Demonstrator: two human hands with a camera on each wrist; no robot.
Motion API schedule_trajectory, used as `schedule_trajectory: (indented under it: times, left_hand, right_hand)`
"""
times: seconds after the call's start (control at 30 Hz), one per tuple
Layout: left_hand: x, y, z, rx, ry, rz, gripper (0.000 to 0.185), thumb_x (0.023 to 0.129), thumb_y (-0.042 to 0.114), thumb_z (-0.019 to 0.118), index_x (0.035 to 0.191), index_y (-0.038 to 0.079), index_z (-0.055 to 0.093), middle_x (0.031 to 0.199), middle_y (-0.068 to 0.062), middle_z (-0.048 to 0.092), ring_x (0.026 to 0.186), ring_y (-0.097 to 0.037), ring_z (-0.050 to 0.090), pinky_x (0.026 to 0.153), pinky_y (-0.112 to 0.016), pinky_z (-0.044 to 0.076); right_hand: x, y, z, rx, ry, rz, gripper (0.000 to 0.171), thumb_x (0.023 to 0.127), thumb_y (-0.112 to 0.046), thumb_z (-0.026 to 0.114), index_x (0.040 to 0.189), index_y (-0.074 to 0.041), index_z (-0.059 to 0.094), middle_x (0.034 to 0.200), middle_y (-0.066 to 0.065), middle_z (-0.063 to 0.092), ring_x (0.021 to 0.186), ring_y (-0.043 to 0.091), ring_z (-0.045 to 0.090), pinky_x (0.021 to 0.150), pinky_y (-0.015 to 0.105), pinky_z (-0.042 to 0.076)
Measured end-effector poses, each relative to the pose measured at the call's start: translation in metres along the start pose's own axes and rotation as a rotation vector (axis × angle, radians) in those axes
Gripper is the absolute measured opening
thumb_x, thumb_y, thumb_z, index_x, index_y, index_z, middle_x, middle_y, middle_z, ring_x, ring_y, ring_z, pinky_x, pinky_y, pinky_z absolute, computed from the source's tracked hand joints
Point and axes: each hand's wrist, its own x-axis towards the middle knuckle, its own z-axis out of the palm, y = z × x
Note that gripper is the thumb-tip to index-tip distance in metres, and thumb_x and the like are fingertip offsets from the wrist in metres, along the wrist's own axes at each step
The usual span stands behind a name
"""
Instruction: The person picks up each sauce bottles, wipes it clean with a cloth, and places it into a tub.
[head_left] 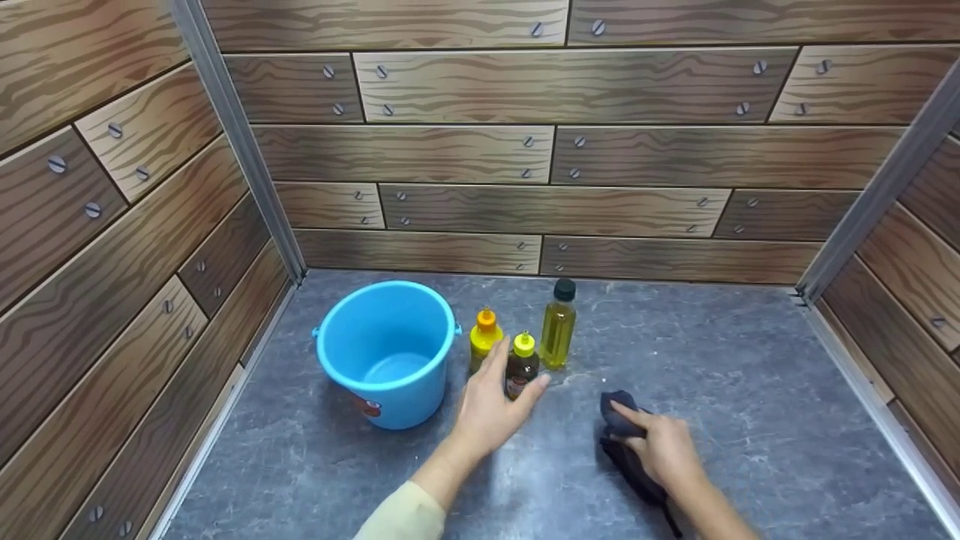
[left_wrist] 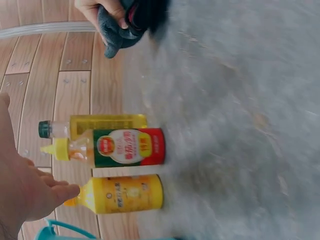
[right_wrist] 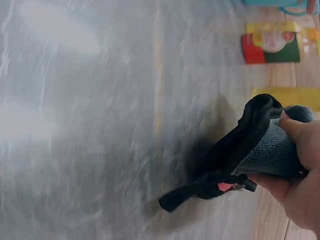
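Clearly, the relation that counts, as I judge it, is at the left hand [head_left: 489, 406]: the sauce bottle [head_left: 523, 365] stands upright on the table [head_left: 720, 352] between the bucket [head_left: 412, 405] and the cloth [head_left: 632, 469], its long axis vertical, showing in the gap between thumb and fingers. Left is the nearer hand; whether it touches I cannot tell. Its fingers point towards the far edge and overlap the yellow bottle [head_left: 484, 339], the thumb spreads to the right, and the grip is apart, with nothing held. Nearer the far edge stands the oil bottle [head_left: 556, 334], while the bucket sits towards the far left corner

Right of the middle, closer to the near edge than the bottles, the right hand [head_left: 670, 450] is clamped on the cloth, thumb and fingers pinching its grey part, the black part slanting towards the near edge. That forearm angles in from the near edge towards the far left corner
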Motion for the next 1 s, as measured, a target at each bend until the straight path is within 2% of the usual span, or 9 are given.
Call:
schedule_trajectory:
  times: [0.1,0.33,0.47,0.67,0.87,1.0]
  left_hand:
    - [0.012,0.002,0.004,-0.048,0.03,-0.019,0.084,0.1,0.059,0.065,0.16,0.004,0.044,0.156,-0.019,0.053,0.14,-0.035,0.055,0.114,-0.053,0.045]
    - [0.037,0.0,0.01,-0.13,-0.035,-0.196,0.076,0.103,0.052,0.067,0.159,0.005,0.046,0.159,-0.018,0.05,0.144,-0.035,0.05,0.118,-0.053,0.041]
    - [0.048,-0.001,0.013,-0.164,-0.057,-0.248,0.066,0.107,0.043,0.064,0.157,0.004,0.049,0.157,-0.019,0.052,0.144,-0.034,0.05,0.117,-0.052,0.041]
    - [0.059,-0.001,0.016,-0.149,-0.046,-0.241,0.051,0.109,0.034,0.064,0.151,0.005,0.058,0.151,-0.016,0.059,0.141,-0.031,0.054,0.115,-0.048,0.045]
    - [0.066,-0.002,0.017,-0.103,-0.031,-0.2,0.032,0.107,0.025,0.068,0.133,0.007,0.073,0.132,-0.009,0.073,0.124,-0.025,0.067,0.104,-0.043,0.054]
    - [0.068,-0.003,0.015,-0.098,-0.054,-0.176,0.025,0.105,0.021,0.07,0.125,0.008,0.078,0.121,-0.006,0.077,0.115,-0.022,0.071,0.099,-0.041,0.057]
  right_hand:
    - [-0.001,-0.012,0.0,0.013,0.035,-0.026,0.052,0.073,-0.003,0.093,0.122,-0.015,0.082,0.112,0.026,0.075,0.094,0.046,0.075,0.08,0.057,0.06]
    - [-0.001,-0.034,0.001,0.027,0.041,-0.043,0.051,0.075,-0.006,0.094,0.123,-0.018,0.082,0.116,0.023,0.075,0.1,0.042,0.076,0.085,0.055,0.06]
    - [-0.001,-0.042,0.001,0.032,0.02,-0.028,0.051,0.077,-0.007,0.092,0.125,-0.019,0.081,0.119,0.022,0.074,0.102,0.042,0.075,0.087,0.055,0.06]
    - [-0.001,-0.049,0.0,0.029,0.007,-0.034,0.052,0.079,-0.007,0.091,0.128,-0.022,0.079,0.124,0.022,0.072,0.105,0.044,0.074,0.089,0.057,0.059]
    - [-0.002,-0.051,0.002,0.023,0.042,-0.071,0.055,0.077,-0.008,0.092,0.127,-0.026,0.08,0.125,0.019,0.073,0.105,0.044,0.074,0.089,0.056,0.059]
    - [-0.002,-0.051,0.003,0.046,0.038,-0.065,0.057,0.077,-0.005,0.091,0.128,-0.026,0.079,0.125,0.021,0.072,0.108,0.044,0.073,0.091,0.057,0.058]
